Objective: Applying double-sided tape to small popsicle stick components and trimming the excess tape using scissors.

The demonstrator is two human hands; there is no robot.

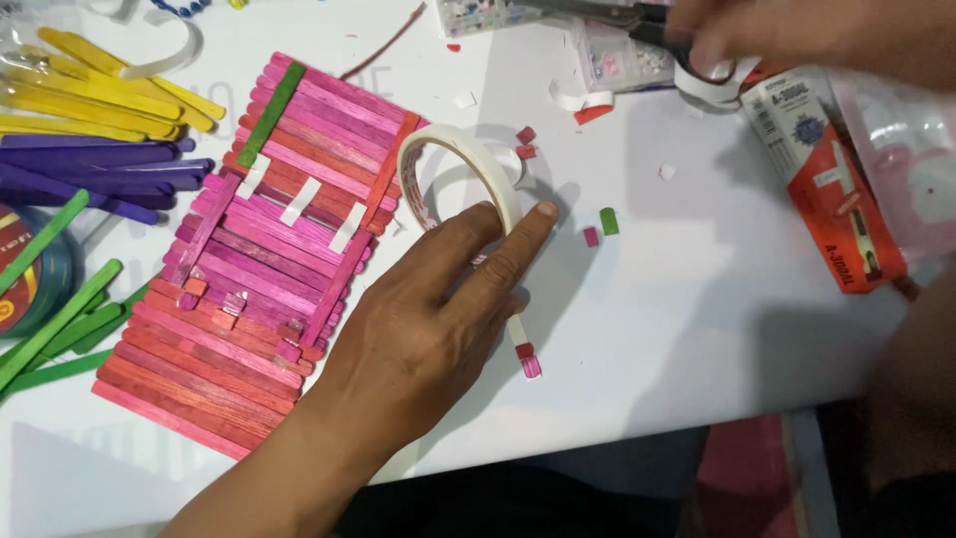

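White table (697,299) filled most of frame. Pink stick panel (259,269) lay left of centre. Left hand (428,339), centre, fingers together, tips steadying the upright tape roll (463,179) just above it. Right hand (787,35), top right, gripped scissors (647,25); glue tube (822,179) below it.

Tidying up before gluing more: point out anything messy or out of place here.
Small cut stick bits and paper scraps lie scattered over the white table. One green stick lies askew on the pink stick panel, beside the tape roll.
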